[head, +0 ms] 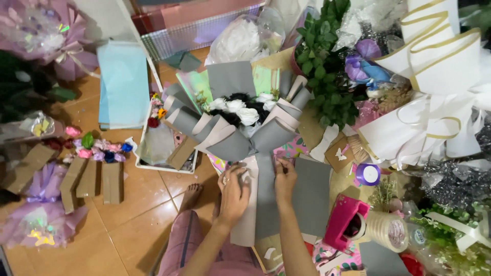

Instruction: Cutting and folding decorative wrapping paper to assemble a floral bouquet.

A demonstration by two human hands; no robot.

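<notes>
Tiled floor (pixel 128 225), both hands on matte grey paper bouquet (pixel 245 128).

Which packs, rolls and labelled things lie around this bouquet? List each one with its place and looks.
Clear tape roll: lower right, round, pale, printed core.
Pink tape dispenser: left of that roll, boxy.
Purple ribbon spool: right of the bouquet, round.
Light blue paper pack: upper left, flat rectangle.
Brown card boxes: left floor, topped with small flowers.

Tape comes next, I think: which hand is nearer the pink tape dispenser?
Right. The right hand pinches the bouquet wrap just left of the pink tape dispenser; the left hand lies farther left, across the stem.
</notes>
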